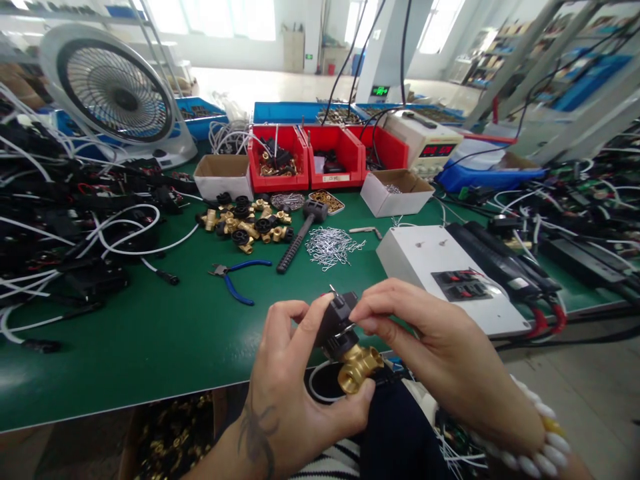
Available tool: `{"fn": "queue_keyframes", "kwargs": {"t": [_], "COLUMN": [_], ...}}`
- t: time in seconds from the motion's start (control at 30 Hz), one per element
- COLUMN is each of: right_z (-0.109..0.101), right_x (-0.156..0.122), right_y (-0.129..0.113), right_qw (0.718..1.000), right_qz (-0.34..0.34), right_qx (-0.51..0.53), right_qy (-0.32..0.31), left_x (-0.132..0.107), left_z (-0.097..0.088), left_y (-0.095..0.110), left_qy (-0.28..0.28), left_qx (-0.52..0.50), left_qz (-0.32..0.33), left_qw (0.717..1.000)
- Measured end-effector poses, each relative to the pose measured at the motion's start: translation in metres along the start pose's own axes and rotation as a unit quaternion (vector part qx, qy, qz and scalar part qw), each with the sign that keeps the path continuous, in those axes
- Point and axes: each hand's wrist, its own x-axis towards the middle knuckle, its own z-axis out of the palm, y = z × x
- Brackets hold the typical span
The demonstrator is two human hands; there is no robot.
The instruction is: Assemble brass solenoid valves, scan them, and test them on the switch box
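My left hand is closed around a motorized valve, made of a black actuator housing on a brass valve body. Its thumb presses under the brass body while its fingers hold the black housing. At the joint between the two, the fingertips of my right hand pinch a thin metal wire clip, mostly hidden by the fingers. Another thin metal end sticks up from the top of the housing. Just beyond my hands lies a pile of silvery wire clips.
Blue-handled cutters, a black hammer and several brass valve bodies lie on the green table. Red bins line the back. A white switch box stands right; cabled black units crowd the left, below a fan.
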Motion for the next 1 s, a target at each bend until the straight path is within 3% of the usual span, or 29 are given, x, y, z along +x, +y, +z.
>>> {"fn": "queue_keyframes", "kwargs": {"t": [0.13,0.23,0.33,0.4,0.47,0.57,0.63,0.77,0.87,1.0], "right_z": [-0.002,0.004,0.013,0.019,0.024,0.036,0.05,0.082,0.095,0.085], "right_x": [0.003,0.002,0.0,0.006,0.022,0.061,0.09,0.131,0.144,0.14], "right_y": [-0.002,-0.002,0.004,0.013,0.025,0.048,0.063,0.083,0.087,0.087], "right_qw": [0.999,1.0,1.0,0.999,0.997,0.995,0.986,0.973,0.965,0.964], "right_qz": [0.0,-0.003,-0.013,-0.02,-0.007,0.077,0.133,0.177,0.205,0.232], "right_qx": [0.009,0.006,0.004,0.005,0.009,-0.022,-0.071,-0.107,-0.125,-0.122], "right_qy": [-0.03,-0.02,-0.008,-0.046,-0.073,-0.053,-0.068,-0.101,-0.108,-0.043], "left_x": [0.001,0.002,0.0,-0.002,-0.005,-0.009,-0.01,-0.009,-0.01,-0.012], "left_z": [-0.001,-0.001,0.003,0.009,0.016,0.025,0.028,0.029,0.029,0.03], "left_y": [0.001,-0.002,-0.013,-0.025,-0.039,-0.055,-0.061,-0.063,-0.065,-0.068], "left_qy": [-0.001,-0.004,-0.009,-0.006,0.006,0.025,0.031,0.026,0.025,0.015], "left_qx": [0.003,0.005,-0.008,-0.02,-0.034,-0.063,-0.074,-0.086,-0.094,-0.095], "left_qz": [0.005,0.006,-0.004,-0.026,-0.053,-0.085,-0.096,-0.108,-0.106,-0.092], "left_qw": [1.0,1.0,1.0,0.999,0.998,0.994,0.992,0.99,0.99,0.991]}}
